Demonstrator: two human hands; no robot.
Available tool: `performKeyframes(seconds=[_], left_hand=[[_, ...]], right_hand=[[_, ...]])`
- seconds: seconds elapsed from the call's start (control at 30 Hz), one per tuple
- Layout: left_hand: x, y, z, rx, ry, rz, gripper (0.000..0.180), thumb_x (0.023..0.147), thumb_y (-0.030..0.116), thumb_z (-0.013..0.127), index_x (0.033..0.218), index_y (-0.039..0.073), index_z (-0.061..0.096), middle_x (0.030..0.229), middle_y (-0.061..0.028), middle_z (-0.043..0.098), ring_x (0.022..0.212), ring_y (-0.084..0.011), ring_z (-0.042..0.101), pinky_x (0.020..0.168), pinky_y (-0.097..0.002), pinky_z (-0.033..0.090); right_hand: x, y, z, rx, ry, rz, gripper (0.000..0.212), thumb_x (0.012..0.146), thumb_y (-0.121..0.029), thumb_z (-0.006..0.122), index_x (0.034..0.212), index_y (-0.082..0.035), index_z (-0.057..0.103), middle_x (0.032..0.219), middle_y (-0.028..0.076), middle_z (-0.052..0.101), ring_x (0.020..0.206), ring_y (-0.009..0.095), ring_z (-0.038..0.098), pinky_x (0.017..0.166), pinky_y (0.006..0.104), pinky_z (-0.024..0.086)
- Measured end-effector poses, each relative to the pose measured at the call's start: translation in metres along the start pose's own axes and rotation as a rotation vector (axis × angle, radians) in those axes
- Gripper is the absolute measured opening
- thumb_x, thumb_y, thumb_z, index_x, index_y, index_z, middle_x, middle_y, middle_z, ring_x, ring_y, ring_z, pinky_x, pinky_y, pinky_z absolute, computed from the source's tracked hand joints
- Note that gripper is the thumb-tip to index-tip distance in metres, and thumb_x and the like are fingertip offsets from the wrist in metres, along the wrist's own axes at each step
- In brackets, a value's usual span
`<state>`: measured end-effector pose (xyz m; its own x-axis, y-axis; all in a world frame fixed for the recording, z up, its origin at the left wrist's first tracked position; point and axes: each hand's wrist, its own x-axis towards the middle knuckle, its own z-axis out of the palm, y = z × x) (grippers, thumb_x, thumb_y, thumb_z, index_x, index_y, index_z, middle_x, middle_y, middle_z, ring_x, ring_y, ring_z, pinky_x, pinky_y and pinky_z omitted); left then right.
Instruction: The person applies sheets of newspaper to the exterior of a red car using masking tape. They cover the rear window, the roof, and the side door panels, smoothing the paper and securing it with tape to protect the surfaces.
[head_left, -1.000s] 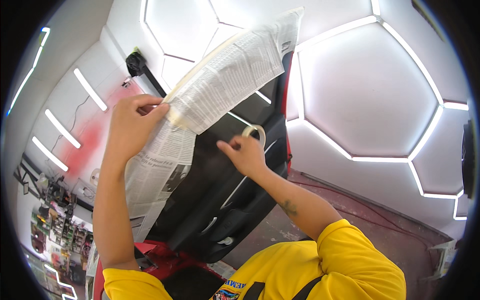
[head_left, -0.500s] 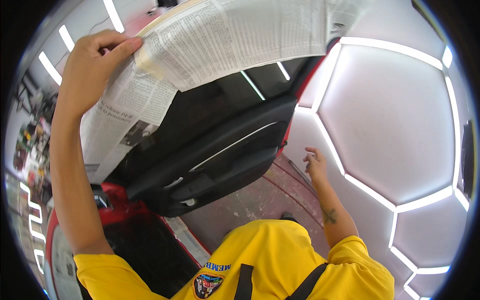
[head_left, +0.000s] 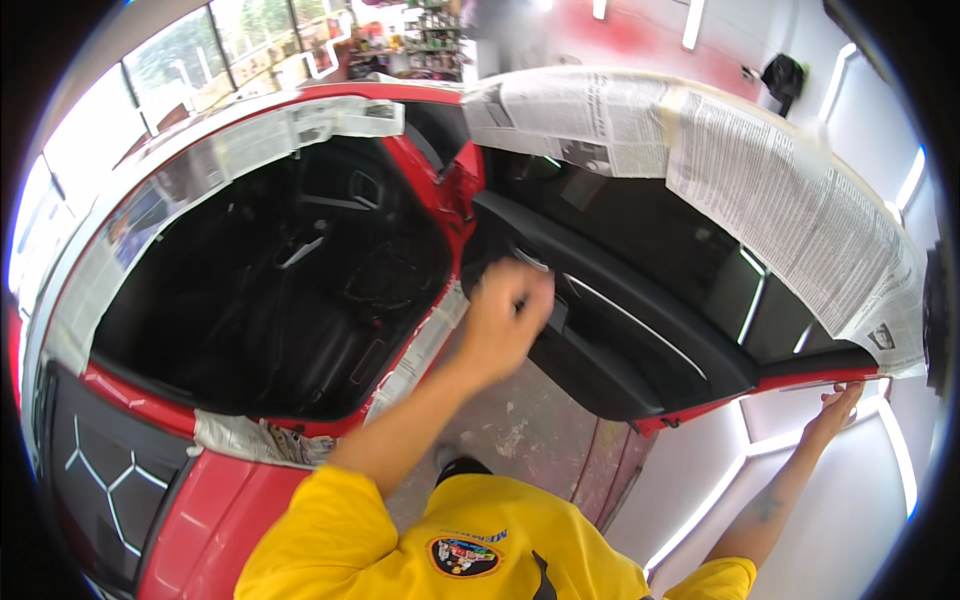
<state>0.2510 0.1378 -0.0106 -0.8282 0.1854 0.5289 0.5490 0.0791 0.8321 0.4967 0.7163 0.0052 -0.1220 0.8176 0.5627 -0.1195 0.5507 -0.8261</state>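
The open red car door (head_left: 650,300) has a black inner panel, and newspaper (head_left: 770,170) is taped along the top of its window. My left hand (head_left: 510,310) is in front of the door panel, by the inner door handle (head_left: 530,260). It looks bent and is blurred by motion, so its grip does not show. At the door's free end, my right hand (head_left: 832,410) has its fingertips stretched to the red edge and appears to touch it. No loose thing shows in that hand.
Left of the door is the dark car cabin (head_left: 290,270), its opening edged with more newspaper (head_left: 220,160). A red body panel (head_left: 220,520) lies at the lower left. The worn floor (head_left: 510,420) shows below the door. Shelves (head_left: 430,45) stand far back.
My left hand has let go of the newspaper and dropped to the door panel. My right hand has come up to the door's edge. The view has swung left, bringing in the cabin.
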Motion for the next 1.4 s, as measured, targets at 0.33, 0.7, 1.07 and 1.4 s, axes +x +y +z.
performKeyframes(seconds=[0.33,0.7,1.07,1.4], left_hand=[[-0.478,-0.109,-0.125,0.462,-0.499,-1.021,0.035,0.095,0.035,0.077,0.117,0.008,0.078,0.109,-0.0174,0.080,0.101,-0.0291,0.076,0.090,-0.0390,0.059],[-0.789,-0.049,-0.194,0.619,-0.543,-1.392,0.034,0.102,0.035,0.060,0.124,0.015,0.078,0.129,-0.0131,0.075,0.118,-0.0353,0.071,0.102,-0.0458,0.055],[-1.001,0.114,-0.189,0.604,0.275,-1.781,0.034,0.089,0.037,0.079,0.105,0.007,0.081,0.110,-0.0208,0.079,0.107,-0.0361,0.075,0.093,-0.0441,0.059],[-1.000,0.048,-0.157,0.595,-0.075,-1.640,0.047,0.099,0.044,0.058,0.115,0.005,0.079,0.125,-0.0222,0.074,0.116,-0.0429,0.070,0.101,-0.0506,0.056]], right_hand=[[-0.015,-0.018,-0.001,-0.066,-0.036,0.080,0.076,0.114,-0.058,0.039,0.155,0.006,0.050,0.116,0.014,0.051,0.092,0.021,0.050,0.087,0.0367,0.047],[0.003,-0.003,-0.031,0.037,-0.021,0.042,0.062,0.111,-0.049,0.050,0.146,0.001,0.063,0.139,0.014,0.069,0.115,0.028,0.068,0.087,0.0418,0.059],[-0.060,-0.042,-0.008,-0.211,-0.206,0.065,0.068,0.106,-0.057,0.051,0.143,-0.002,0.066,0.132,0.016,0.073,0.106,0.031,0.072,0.088,0.0381,0.061],[-0.455,0.004,0.043,-0.134,-0.986,-0.314,0.051,0.103,-0.046,0.060,0.130,-0.004,0.068,0.122,0.024,0.071,0.097,0.036,0.074,0.080,0.0448,0.061]])
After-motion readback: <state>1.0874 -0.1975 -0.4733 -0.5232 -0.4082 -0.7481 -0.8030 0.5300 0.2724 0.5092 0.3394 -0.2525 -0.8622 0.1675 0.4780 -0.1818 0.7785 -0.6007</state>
